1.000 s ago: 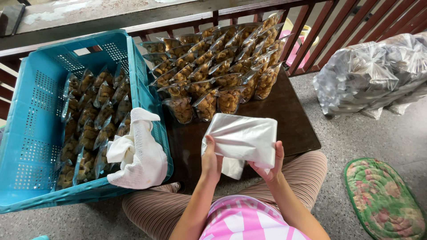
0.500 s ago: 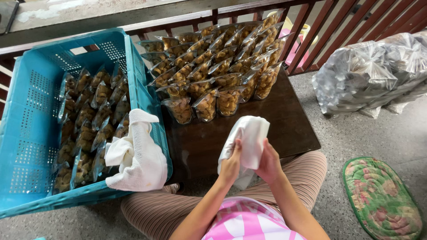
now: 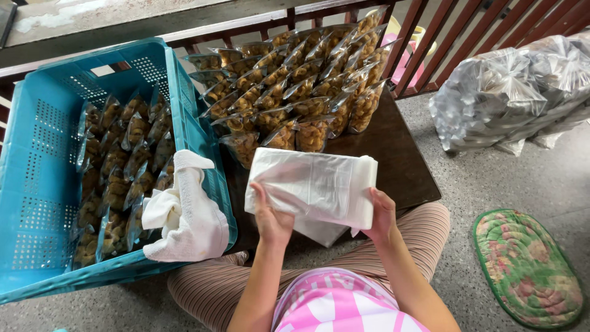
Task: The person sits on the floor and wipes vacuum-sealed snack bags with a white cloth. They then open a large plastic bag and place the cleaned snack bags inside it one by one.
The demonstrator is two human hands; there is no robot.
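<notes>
Opening a white plastic bag (image 3: 313,187) above the dark worktop (image 3: 399,166), near the snack packets (image 3: 295,80). Left hand (image 3: 270,218) gripping its lower edge, right hand (image 3: 381,215) closed on its side. Next, probably: spreading the mouth wide enough for filling.

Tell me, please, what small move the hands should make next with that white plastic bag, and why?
Probably part the bag's mouth. Both the left hand and right hand grip the white plastic bag, which is flat and closed above the dark table. Rows of filled snack pouches stand just beyond it, so an opened bag looks ready to take them.
</notes>
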